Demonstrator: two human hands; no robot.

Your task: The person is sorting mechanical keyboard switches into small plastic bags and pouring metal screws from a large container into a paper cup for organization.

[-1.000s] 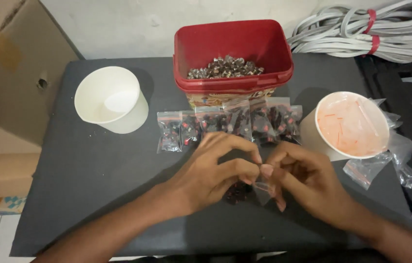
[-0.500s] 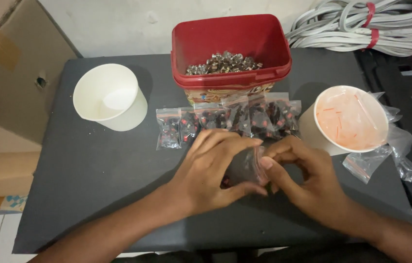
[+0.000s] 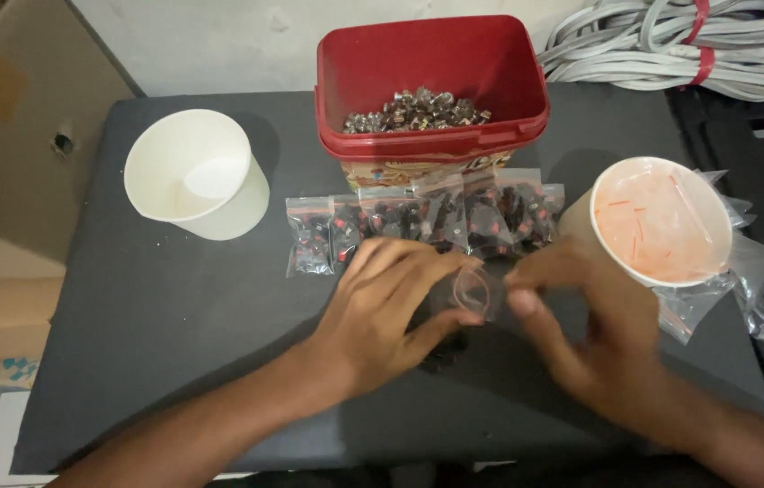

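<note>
My left hand (image 3: 391, 316) and my right hand (image 3: 590, 330) meet over the middle of a dark table (image 3: 156, 316). Between their fingertips they hold a small clear plastic bag (image 3: 474, 291), its mouth held apart. Under my left hand lies a little heap of small dark parts (image 3: 443, 351), mostly hidden. Just beyond the hands a row of filled small bags (image 3: 418, 221) with dark and red parts lies on the table. My right hand is blurred.
A red tub (image 3: 431, 90) holding several metal parts stands at the back. A white paper cup (image 3: 194, 176) sits at the left; another cup (image 3: 662, 221) with empty clear bags sits at the right. Grey cables (image 3: 671, 45) lie at the far right, a cardboard box (image 3: 11, 136) at the left.
The view moved slightly. My hands have drawn a little apart and the clear bag now shows between the fingertips with its mouth apart. My right hand is in motion.
</note>
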